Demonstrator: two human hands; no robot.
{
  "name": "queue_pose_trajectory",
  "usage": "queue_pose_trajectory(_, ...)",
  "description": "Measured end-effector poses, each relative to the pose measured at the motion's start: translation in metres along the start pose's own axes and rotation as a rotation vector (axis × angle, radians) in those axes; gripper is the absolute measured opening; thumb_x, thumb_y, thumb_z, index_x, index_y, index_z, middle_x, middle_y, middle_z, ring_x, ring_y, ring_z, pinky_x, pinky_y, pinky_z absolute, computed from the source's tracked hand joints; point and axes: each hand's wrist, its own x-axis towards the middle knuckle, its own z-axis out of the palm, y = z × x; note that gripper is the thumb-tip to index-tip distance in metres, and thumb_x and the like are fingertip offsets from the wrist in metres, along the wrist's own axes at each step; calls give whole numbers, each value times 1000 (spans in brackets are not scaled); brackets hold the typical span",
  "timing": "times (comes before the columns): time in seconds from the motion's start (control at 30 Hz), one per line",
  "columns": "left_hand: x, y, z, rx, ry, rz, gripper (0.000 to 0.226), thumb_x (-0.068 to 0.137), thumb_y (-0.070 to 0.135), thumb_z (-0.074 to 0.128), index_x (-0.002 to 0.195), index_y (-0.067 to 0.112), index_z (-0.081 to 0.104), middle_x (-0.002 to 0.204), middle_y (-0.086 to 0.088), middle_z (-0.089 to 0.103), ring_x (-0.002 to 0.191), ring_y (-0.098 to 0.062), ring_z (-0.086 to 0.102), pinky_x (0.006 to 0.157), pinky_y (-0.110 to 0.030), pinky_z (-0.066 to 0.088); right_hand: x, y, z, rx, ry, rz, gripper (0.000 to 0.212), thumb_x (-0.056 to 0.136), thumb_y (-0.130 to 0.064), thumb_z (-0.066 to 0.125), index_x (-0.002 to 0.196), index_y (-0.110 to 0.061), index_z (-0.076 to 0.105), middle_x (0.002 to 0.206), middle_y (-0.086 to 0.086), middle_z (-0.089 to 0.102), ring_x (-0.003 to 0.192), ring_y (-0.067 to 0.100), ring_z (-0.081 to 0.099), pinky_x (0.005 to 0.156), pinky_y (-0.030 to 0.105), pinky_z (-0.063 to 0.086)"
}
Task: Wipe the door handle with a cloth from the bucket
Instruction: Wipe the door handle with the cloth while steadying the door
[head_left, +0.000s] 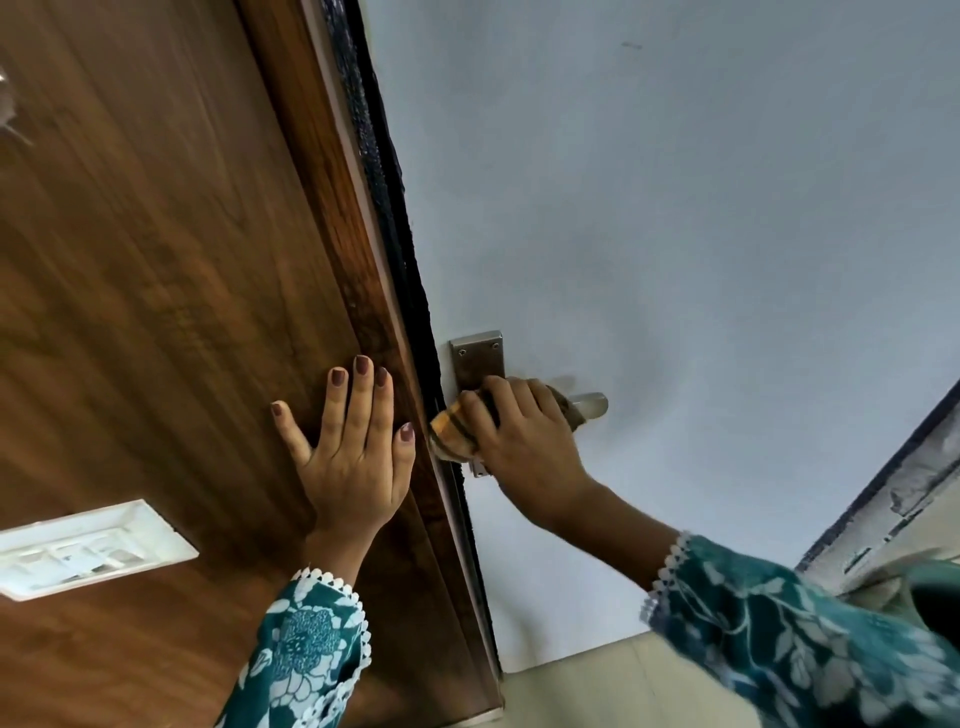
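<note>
Right hand (524, 431) clenched round cloth (453, 431) on door handle (589, 404); left hand (353, 441) flat, fingers spread, on wooden panel (156, 312)

Right hand (524, 431) and striped orange cloth (453, 434) cover most of the silver lever door handle (589, 404); lower right, a green rounded object (932, 592) runs off-frame, unidentifiable.

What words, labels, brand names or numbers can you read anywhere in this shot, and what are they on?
None: no readable text appears anywhere in this view.
The metal handle plate shows only screws, no brand mark.
The white switch plate on the wooden panel is blurred, with no legible markings.
The striped cloth in the right hand and the floral sleeves carry patterns only, no lettering.
</note>
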Motion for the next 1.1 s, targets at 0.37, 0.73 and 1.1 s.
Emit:
queue_pose_trajectory(0.37, -1, -1, -1, -11, -12, -6, 58, 94, 29, 36, 147, 10, 19, 160, 5, -1, 146, -15, 4, 113, -53, -7, -19, 75, 15, 49, 36, 22, 55, 57, -19, 71, 110, -6, 64, 103, 12, 68, 95, 34, 64, 84, 42, 48)
queue_pose_trajectory(0.73, 0, 0, 0, 7, -12, 2, 58, 96, 31, 33, 148, 11, 16, 160, 4, -2, 146, -17, 3, 112, -55, -7, -41, 95, 37, 1299, 123, 607, 43, 82, -9, 61, 123, -10, 51, 108, 18, 60, 88, 34, 63, 64, 39, 57)
queue_pose_trajectory(1.1, 0, 3, 1, 32, -24, -3, 56, 98, 34, 28, 146, 7, 17, 160, 1, -4, 146, -18, 0, 111, -56, -9, -19, 8, 44, 2381, 547, 879, 39, 77, -29, 42, 110, -9, 46, 96, 13, 53, 84, 26, 51, 76, 38, 41)
